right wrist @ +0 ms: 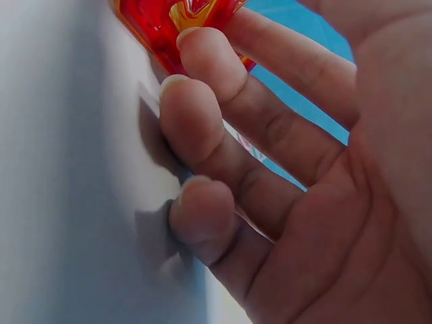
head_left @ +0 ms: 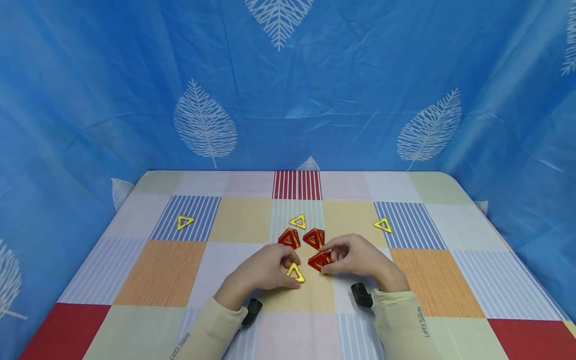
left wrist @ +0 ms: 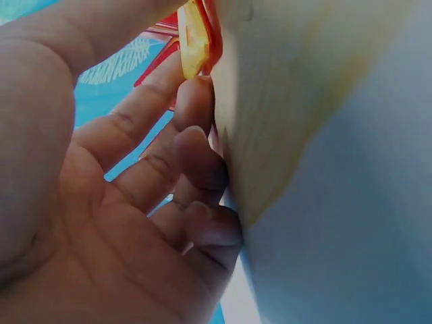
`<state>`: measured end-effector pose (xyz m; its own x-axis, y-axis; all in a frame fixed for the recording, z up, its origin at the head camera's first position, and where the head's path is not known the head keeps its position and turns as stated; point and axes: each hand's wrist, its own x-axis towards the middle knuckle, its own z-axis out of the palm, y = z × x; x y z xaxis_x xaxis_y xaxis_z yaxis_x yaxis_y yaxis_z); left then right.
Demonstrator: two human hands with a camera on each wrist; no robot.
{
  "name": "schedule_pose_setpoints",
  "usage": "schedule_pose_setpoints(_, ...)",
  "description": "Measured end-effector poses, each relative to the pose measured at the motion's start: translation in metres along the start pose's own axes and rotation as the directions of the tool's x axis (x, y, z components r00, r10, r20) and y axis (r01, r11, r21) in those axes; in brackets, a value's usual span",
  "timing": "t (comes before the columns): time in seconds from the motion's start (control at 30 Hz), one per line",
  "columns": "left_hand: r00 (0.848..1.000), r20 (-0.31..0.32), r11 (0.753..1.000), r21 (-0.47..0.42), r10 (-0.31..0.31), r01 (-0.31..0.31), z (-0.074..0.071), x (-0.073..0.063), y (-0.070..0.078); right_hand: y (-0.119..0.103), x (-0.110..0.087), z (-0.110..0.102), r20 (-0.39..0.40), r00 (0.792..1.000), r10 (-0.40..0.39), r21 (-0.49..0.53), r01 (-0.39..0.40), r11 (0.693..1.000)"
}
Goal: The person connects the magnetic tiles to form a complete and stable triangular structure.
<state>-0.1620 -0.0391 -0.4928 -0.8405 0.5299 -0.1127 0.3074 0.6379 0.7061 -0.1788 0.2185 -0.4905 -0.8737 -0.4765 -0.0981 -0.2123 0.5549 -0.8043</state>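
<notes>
My left hand (head_left: 269, 266) pinches a yellow triangular tile (head_left: 300, 278) with an open centre between thumb and fingers, close over the tablecloth. In the left wrist view, the yellow tile (left wrist: 196, 44) shows at the fingertips with red pieces behind it. My right hand (head_left: 360, 256) grips a red triangular block (head_left: 316, 261) with yellowish inner edges; the right wrist view has this red block (right wrist: 158, 30) at the top, partly hidden by fingers. Just beyond the hands sit two similar blocks, a left red block (head_left: 288, 238) and a right red block (head_left: 313, 238).
A yellow triangle (head_left: 298, 221) lies behind the red blocks. Farther out are a left yellow triangle (head_left: 184, 222) and a right yellow triangle (head_left: 383, 225). The patchwork tablecloth (head_left: 162, 275) covers the table, with a blue leaf-print curtain (head_left: 315, 100) behind and at both sides.
</notes>
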Motion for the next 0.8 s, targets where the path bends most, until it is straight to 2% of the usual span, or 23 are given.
schedule_pose_setpoints(0.13,1.0,0.006,0.999,-0.033,0.009,-0.009,-0.003,-0.001,-0.002,0.0,0.001,0.0,-0.002,1.0,0.001,-0.008,-0.001,1.0)
schedule_pose_setpoints(0.37,0.997,0.079,0.992,-0.124,0.008,0.002,-0.009,-0.002,-0.016,0.005,-0.003,-0.002,-0.006,1.0,0.013,0.029,-0.013,1.0)
schedule_pose_setpoints(0.43,0.996,0.091,0.989,-0.145,0.021,-0.008,-0.01,-0.002,-0.02,0.008,-0.005,-0.006,-0.041,0.999,0.017,0.04,-0.015,0.999)
schedule_pose_setpoints(0.53,0.994,0.101,0.988,-0.148,0.048,-0.033,-0.012,-0.002,-0.025,0.015,-0.009,-0.014,-0.146,0.989,0.02,0.046,-0.013,0.999)
schedule_pose_setpoints(0.6,0.992,0.105,0.989,-0.142,0.067,-0.052,-0.012,-0.002,-0.026,0.021,-0.012,-0.021,-0.241,0.97,0.027,0.036,-0.019,0.999)
schedule_pose_setpoints(0.67,0.991,0.11,0.989,-0.138,0.07,-0.055,-0.012,-0.002,-0.026,0.027,-0.017,-0.028,-0.344,0.936,0.066,0.031,-0.059,0.998)
schedule_pose_setpoints(0.73,0.991,0.113,0.989,-0.14,0.07,-0.054,-0.012,-0.002,-0.026,0.032,-0.024,-0.035,-0.444,0.885,0.139,0.038,-0.137,0.99)
schedule_pose_setpoints(0.8,0.99,0.118,0.987,-0.15,0.076,-0.058,-0.012,-0.002,-0.025,0.037,-0.031,-0.039,-0.534,0.817,0.217,0.066,-0.216,0.974)
